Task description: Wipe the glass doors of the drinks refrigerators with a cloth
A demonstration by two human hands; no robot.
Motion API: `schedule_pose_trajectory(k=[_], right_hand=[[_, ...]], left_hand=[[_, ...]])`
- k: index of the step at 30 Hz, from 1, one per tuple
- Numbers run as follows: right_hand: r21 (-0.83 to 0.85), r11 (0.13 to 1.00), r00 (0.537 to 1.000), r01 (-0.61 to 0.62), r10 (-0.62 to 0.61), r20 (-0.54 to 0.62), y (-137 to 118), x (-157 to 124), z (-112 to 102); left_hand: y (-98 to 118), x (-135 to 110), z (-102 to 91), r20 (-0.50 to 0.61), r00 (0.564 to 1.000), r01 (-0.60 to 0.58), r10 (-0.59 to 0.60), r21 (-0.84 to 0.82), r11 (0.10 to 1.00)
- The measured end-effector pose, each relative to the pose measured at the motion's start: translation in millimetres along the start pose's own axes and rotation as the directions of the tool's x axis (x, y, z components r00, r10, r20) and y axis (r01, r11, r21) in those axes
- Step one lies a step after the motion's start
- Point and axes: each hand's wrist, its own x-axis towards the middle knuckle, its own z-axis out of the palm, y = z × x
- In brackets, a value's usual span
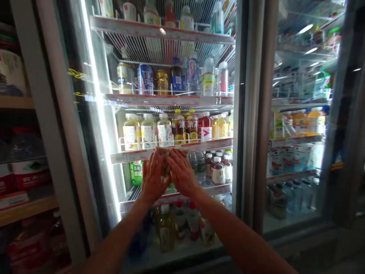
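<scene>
Both my arms reach into an open drinks fridge. My left hand [152,177] and my right hand [182,173] are pressed together around a blurry brownish item [166,160], fingers pointing up. I cannot make out what the item is. It is level with the front rail of a wire shelf [205,145] that carries a row of yellow, brown and red drink bottles [164,131]. Behind my hands, on the shelf below, stand a green bottle [136,172] and several white-capped bottles [218,169].
The fridge's glass door [71,133] is swung open at the left. A closed glass door [296,114] at the right shows more drinks. Cans and bottles [145,79] fill the upper shelves, and bottles [167,228] stand on the bottom. Open shelving with goods [23,179] is far left.
</scene>
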Motion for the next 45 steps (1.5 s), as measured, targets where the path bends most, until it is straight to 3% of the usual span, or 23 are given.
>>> schedule_pose_trajectory(k=[3, 6, 8, 11, 13, 15, 17, 20, 23, 25, 27, 30, 32, 34, 35, 38, 40, 42, 45], right_hand=[[-0.129, 0.991, 0.999, -0.045, 0.044, -0.005, -9, 4, 19], [-0.206, 0.977, 0.996, -0.048, 0.030, -0.088, -2, 1, 19], [-0.249, 0.966, 0.990, -0.073, 0.039, -0.139, 21, -11, 3], [-0.322, 0.921, 0.956, -0.217, 0.135, -0.259, 77, -42, -36], [-0.329, 0.866, 0.885, -0.376, 0.231, -0.404, 109, -60, -55], [-0.297, 0.846, 0.841, -0.443, 0.279, -0.463, 118, -69, -59], [-0.265, 0.880, 0.873, -0.393, 0.267, -0.408, 96, -69, -44], [-0.215, 0.952, 0.964, -0.220, 0.179, -0.195, 31, -58, -6], [-0.158, 0.984, 0.996, -0.079, 0.073, -0.045, -12, -51, 17], [-0.155, 0.987, 1.000, -0.030, 0.029, -0.007, -7, -58, 12], [-0.196, 0.979, 0.997, -0.054, 0.042, -0.066, 23, -74, -6], [-0.297, 0.925, 0.946, -0.238, 0.152, -0.286, 77, -99, -38], [-0.321, 0.877, 0.897, -0.359, 0.228, -0.380, 91, -106, -47], [-0.296, 0.871, 0.886, -0.393, 0.272, -0.375, 77, -104, -40], [-0.272, 0.890, 0.904, -0.367, 0.272, -0.330, 61, -101, -31], [-0.191, 0.965, 0.982, -0.181, 0.165, -0.095, 1, -88, 1], [-0.132, 0.990, 0.997, -0.052, 0.058, 0.043, -24, -84, 15], [-0.103, 0.995, 0.995, 0.019, -0.009, 0.102, -23, -89, 15], [-0.167, 0.985, 0.999, -0.032, 0.037, 0.025, 20, -114, -10]], left_hand=[[-18, -12, -6.5, -0.035, 0.997, 0.063, -0.061, 0.058, 0.996], [-24, -16, -9.0, -0.040, 0.998, 0.057, -0.053, 0.112, 0.992], [-23, -17, -9.5, -0.030, 0.999, 0.042, -0.038, 0.129, 0.991], [-18, -17, -7.1, -0.010, 0.999, 0.033, -0.032, 0.137, 0.990], [-15, -17, -2.6, -0.023, 0.998, 0.068, -0.066, 0.137, 0.988], [-12, -16, 2.3, -0.049, 0.993, 0.116, -0.111, 0.126, 0.985], [-9, -15, 4.6, -0.058, 0.987, 0.152, -0.147, 0.105, 0.983], [-7, -20, 0.1, -0.026, 0.989, 0.146, -0.144, 0.092, 0.985], [-8, -36, -9.5, 0.000, 0.996, 0.086, -0.087, 0.120, 0.989], [-9, -48, -13.8, 0.009, 0.998, 0.062, -0.064, 0.142, 0.988], [-8, -58, -14.2, 0.019, 0.997, 0.068, -0.072, 0.152, 0.986], [-6, -64, -9.1, 0.030, 0.995, 0.089, -0.095, 0.147, 0.985], [-5, -64, -5.1, 0.030, 0.994, 0.103, -0.109, 0.146, 0.984], [-4, -63, -3.0, 0.027, 0.992, 0.119, -0.124, 0.153, 0.981], [-3, -63, -3.0, 0.027, 0.991, 0.125, -0.131, 0.153, 0.980], [-4, -64, -5.7, 0.033, 0.990, 0.134, -0.139, 0.131, 0.982], [-4, -65, -8.1, 0.037, 0.989, 0.139, -0.144, 0.121, 0.983], [-4, -65, -9.3, 0.036, 0.989, 0.139, -0.144, 0.124, 0.982], [-2, -66, -7.6, 0.029, 0.988, 0.146, -0.152, 0.138, 0.980]])
